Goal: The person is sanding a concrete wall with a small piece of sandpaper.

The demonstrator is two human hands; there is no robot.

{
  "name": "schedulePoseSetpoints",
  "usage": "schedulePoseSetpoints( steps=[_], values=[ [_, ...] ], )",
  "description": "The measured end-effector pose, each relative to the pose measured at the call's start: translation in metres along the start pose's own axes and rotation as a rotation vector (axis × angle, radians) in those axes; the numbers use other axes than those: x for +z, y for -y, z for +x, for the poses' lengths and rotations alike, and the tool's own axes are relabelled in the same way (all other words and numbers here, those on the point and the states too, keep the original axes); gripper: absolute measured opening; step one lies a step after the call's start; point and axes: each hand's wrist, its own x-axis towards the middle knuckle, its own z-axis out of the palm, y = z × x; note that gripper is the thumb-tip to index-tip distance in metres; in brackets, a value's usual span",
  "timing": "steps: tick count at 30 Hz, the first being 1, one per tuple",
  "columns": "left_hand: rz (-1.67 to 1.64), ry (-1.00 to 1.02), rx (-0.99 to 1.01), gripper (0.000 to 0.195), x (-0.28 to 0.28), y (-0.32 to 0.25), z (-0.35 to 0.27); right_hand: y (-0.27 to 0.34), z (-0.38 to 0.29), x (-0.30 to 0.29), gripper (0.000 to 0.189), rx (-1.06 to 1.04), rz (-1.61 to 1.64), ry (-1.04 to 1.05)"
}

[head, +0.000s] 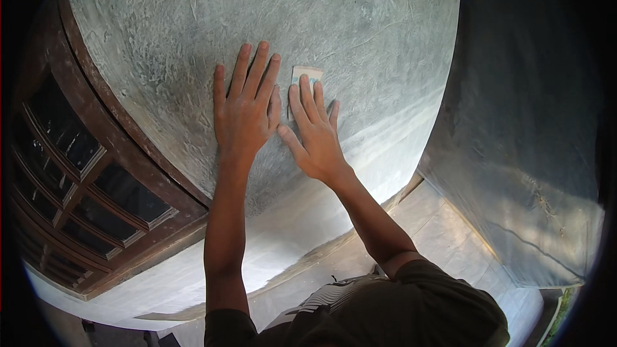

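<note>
Before me is a rough grey plastered wall [366,24]. My left hand [246,101] lies flat against it, fingers spread and pointing up, with nothing seen in it. Just to its right, my right hand [315,130] presses a small pale sheet [308,71] with light blue marks flat to the wall. The sheet's upper end shows above my fingertips and part of its left edge beside the index finger; the rest is hidden beneath the hand. The two thumbs are close together.
A brown wooden window frame [130,130] with dark glass panes is on the left. At right stands a darker grey wall [511,106]. Pale floor tiles [434,221] lie below, and a bit of greenery [561,311] shows at lower right.
</note>
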Motion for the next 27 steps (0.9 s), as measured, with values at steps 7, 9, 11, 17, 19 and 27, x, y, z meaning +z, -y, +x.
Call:
schedulePoseSetpoints(
  steps=[7, 9, 11, 17, 19, 27],
  values=[
    [0.016, 0.034, -0.007, 0.055, -0.007, -0.001, 0.004, -0.004, 0.031, -0.017, 0.069, -0.073, -0.037, -0.057],
    [0.022, 0.022, -0.003, 0.056, -0.001, -0.001, 0.002, 0.0, -0.003, -0.007, 0.069, -0.037, -0.031, 0.001],
    [0.025, 0.016, -0.01, 0.056, -0.001, -0.001, 0.004, -0.006, 0.0, -0.006, 0.069, -0.003, -0.03, 0.056],
    [0.021, 0.018, -0.01, 0.055, -0.005, -0.004, 0.005, -0.001, 0.043, -0.03, 0.068, -0.128, -0.059, -0.037],
    [0.015, 0.018, -0.018, 0.055, -0.002, -0.001, -0.001, -0.003, 0.003, -0.012, 0.068, -0.088, -0.042, 0.028],
    [-0.012, 0.039, -0.03, 0.053, -0.007, -0.007, 0.005, 0.007, 0.059, -0.037, 0.069, -0.174, -0.037, -0.057]
  ],
)
